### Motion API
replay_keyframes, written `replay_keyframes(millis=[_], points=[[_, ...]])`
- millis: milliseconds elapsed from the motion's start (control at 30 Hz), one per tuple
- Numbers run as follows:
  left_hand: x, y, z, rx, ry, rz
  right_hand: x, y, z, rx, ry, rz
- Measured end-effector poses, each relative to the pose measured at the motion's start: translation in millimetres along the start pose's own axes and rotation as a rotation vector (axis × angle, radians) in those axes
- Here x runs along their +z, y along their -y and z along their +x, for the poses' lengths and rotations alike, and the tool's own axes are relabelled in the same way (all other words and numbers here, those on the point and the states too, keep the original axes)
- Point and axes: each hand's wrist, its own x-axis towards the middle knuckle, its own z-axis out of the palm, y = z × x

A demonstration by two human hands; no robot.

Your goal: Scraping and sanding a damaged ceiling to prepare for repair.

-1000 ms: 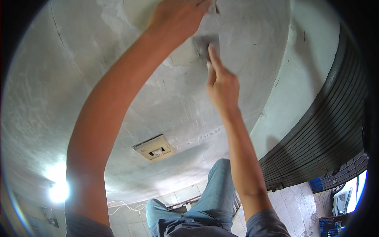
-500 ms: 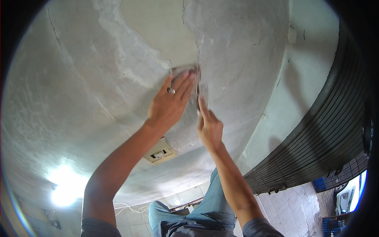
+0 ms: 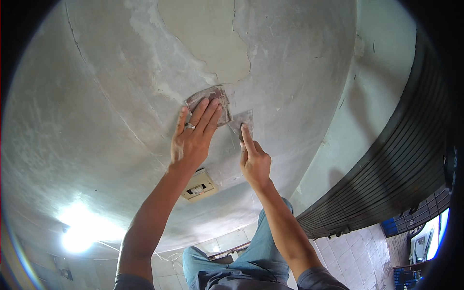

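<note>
My left hand, a ring on one finger, lies with its fingers extended over a squarish, grimy brown-grey plate held against the plastered wall; its thumb is hidden. Just to the right, my right hand grips a putty knife, index finger stretched along the grey blade, which rests on the wall beside the plate. Above both tools is an irregular cream patch with cracked edges and pale smears around it.
A beige switch box is set in the wall below my hands. A bright lamp glows at lower left near loose white wires. Dark rolled-up shutter runs along the right, with tiled floor and a white car beyond. My jeans-clad legs are at bottom.
My left hand has come down from the top edge with the plate, uncovering the cream patch. My right hand and the knife have moved lower, now beside the plate.
</note>
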Motion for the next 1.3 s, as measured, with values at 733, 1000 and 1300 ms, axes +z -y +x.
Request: replay_keyframes(millis=[733, 1000, 1300], points=[[-37, 33, 65, -0.284, -0.134, 0.008, -15, 28, 96, -0.186, -0.258, 0.034], [-45, 31, 69, -0.262, -0.101, 0.011, -32, 4, 87, -0.217, -0.216, 0.002], [-26, 8, 76, -0.174, -0.131, -0.055, -37, 15, 110, -0.194, -0.199, -0.040]])
